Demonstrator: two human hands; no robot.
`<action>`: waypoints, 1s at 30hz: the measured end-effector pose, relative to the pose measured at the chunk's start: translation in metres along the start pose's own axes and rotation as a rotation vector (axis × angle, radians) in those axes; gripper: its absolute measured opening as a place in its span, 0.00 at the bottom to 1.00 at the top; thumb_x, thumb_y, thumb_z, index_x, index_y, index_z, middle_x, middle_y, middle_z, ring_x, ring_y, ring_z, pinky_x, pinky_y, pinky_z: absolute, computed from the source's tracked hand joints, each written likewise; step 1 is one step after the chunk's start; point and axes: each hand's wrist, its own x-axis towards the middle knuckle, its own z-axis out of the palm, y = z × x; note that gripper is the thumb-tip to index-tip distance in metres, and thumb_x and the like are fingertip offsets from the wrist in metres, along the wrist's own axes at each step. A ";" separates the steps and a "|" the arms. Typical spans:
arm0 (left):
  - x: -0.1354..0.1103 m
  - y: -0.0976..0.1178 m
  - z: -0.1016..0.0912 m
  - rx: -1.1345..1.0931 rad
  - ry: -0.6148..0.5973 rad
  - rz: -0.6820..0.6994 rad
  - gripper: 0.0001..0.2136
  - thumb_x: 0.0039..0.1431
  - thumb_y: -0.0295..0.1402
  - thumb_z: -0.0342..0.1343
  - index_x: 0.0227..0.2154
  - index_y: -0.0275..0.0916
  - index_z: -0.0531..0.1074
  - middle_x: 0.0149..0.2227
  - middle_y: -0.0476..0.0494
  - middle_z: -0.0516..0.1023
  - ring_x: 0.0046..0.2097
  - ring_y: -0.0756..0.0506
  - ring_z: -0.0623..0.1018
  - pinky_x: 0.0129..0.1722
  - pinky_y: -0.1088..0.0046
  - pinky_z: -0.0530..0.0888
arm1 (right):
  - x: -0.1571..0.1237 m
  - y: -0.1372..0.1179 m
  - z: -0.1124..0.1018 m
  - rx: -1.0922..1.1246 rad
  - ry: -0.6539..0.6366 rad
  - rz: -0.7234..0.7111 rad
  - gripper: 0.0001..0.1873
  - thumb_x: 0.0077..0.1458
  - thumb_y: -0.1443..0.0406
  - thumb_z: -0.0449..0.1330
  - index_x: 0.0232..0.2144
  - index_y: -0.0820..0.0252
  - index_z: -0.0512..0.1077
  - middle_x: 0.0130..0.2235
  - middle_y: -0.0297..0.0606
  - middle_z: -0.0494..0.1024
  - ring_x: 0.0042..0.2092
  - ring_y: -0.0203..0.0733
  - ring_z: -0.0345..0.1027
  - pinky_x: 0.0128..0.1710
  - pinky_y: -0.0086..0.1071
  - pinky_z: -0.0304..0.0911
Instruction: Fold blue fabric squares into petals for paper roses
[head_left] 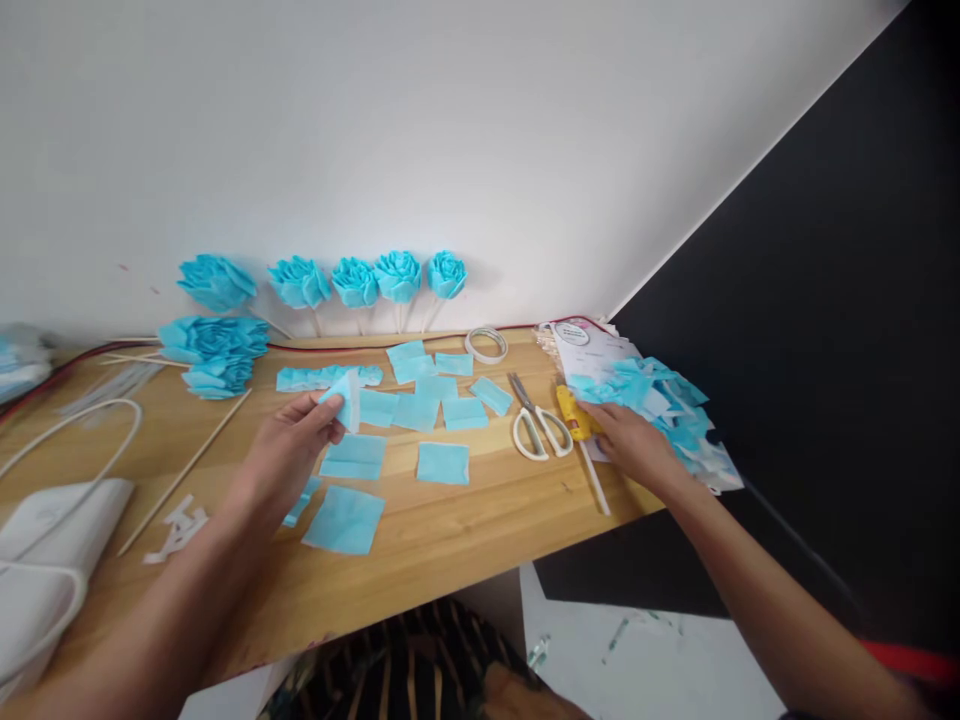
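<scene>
Pinched in my left hand [311,425] is a folded light-blue petal [348,398] with a whitish edge, held above the table. My right hand [628,438] has its fingers on a yellow glue gun [574,412], which lies near the table's right side; part of the grip is hidden. A white glue stick [596,482] extends from the gun toward the front edge. Scissors [536,420] with white handles lie just left of the gun. Several light-blue squares [444,463] are spread between my hands. A pleated blue strip [304,379] lies behind my left hand.
Blue flowers [397,277] on sticks lean against the wall; others [225,345] lie at the left. A tape roll [486,345] sits at the back. Blue scraps [667,400] are heaped at right. A wooden stick [187,470] and white device [60,530] with a cable are at left.
</scene>
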 end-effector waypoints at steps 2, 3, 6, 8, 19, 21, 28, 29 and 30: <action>0.001 0.000 -0.001 -0.002 -0.002 0.007 0.14 0.45 0.40 0.70 0.24 0.36 0.73 0.21 0.52 0.71 0.26 0.53 0.67 0.28 0.77 0.65 | -0.001 0.003 0.004 0.030 0.057 0.009 0.30 0.54 0.73 0.52 0.60 0.63 0.65 0.50 0.52 0.75 0.50 0.54 0.70 0.47 0.43 0.69; 0.002 -0.001 -0.001 -0.001 -0.006 0.014 0.14 0.45 0.40 0.69 0.24 0.36 0.72 0.21 0.52 0.71 0.25 0.53 0.67 0.29 0.77 0.65 | -0.002 0.005 0.004 0.058 0.093 0.018 0.30 0.54 0.72 0.52 0.60 0.63 0.65 0.49 0.52 0.75 0.51 0.55 0.69 0.48 0.43 0.68; 0.004 -0.002 -0.003 0.008 -0.018 0.035 0.14 0.47 0.40 0.68 0.23 0.36 0.72 0.21 0.52 0.71 0.25 0.53 0.67 0.29 0.77 0.65 | -0.003 0.015 -0.004 0.207 0.218 0.113 0.30 0.54 0.68 0.54 0.61 0.64 0.63 0.49 0.54 0.74 0.51 0.57 0.68 0.51 0.49 0.66; 0.004 -0.001 -0.005 0.005 -0.014 0.047 0.13 0.47 0.39 0.68 0.24 0.35 0.73 0.21 0.51 0.71 0.25 0.53 0.67 0.28 0.77 0.64 | -0.002 0.015 -0.019 0.383 0.301 0.268 0.31 0.53 0.64 0.56 0.60 0.63 0.64 0.48 0.53 0.74 0.49 0.57 0.69 0.50 0.52 0.66; 0.005 0.002 -0.006 -0.017 0.015 0.043 0.14 0.45 0.40 0.70 0.24 0.35 0.73 0.21 0.51 0.71 0.25 0.52 0.67 0.29 0.77 0.66 | 0.062 -0.126 -0.078 2.107 0.113 0.330 0.17 0.51 0.58 0.60 0.44 0.54 0.70 0.34 0.36 0.74 0.31 0.38 0.70 0.15 0.24 0.60; 0.004 0.000 -0.006 -0.009 -0.003 0.036 0.14 0.46 0.41 0.69 0.25 0.36 0.73 0.22 0.51 0.72 0.26 0.52 0.68 0.29 0.77 0.66 | 0.080 -0.152 -0.076 2.312 0.025 0.280 0.17 0.50 0.58 0.62 0.42 0.56 0.71 0.35 0.36 0.74 0.34 0.37 0.70 0.20 0.24 0.66; 0.004 -0.003 -0.006 0.058 -0.035 0.009 0.16 0.48 0.45 0.67 0.24 0.36 0.73 0.22 0.50 0.71 0.26 0.51 0.68 0.29 0.75 0.66 | 0.120 -0.205 -0.065 2.520 -0.220 0.330 0.17 0.51 0.57 0.67 0.41 0.58 0.71 0.33 0.35 0.75 0.30 0.33 0.68 0.23 0.23 0.66; 0.004 -0.003 -0.005 0.058 -0.044 0.002 0.16 0.47 0.45 0.67 0.23 0.36 0.73 0.22 0.50 0.71 0.25 0.51 0.68 0.28 0.75 0.66 | 0.122 -0.212 -0.064 2.510 -0.244 0.350 0.18 0.50 0.56 0.67 0.40 0.58 0.71 0.32 0.34 0.75 0.28 0.32 0.67 0.22 0.23 0.65; 0.004 -0.003 -0.005 0.057 -0.060 -0.008 0.16 0.47 0.45 0.68 0.23 0.36 0.73 0.22 0.50 0.71 0.25 0.51 0.68 0.28 0.75 0.65 | 0.124 -0.220 -0.063 2.501 -0.261 0.373 0.18 0.50 0.55 0.67 0.39 0.59 0.71 0.30 0.33 0.75 0.27 0.32 0.67 0.21 0.22 0.63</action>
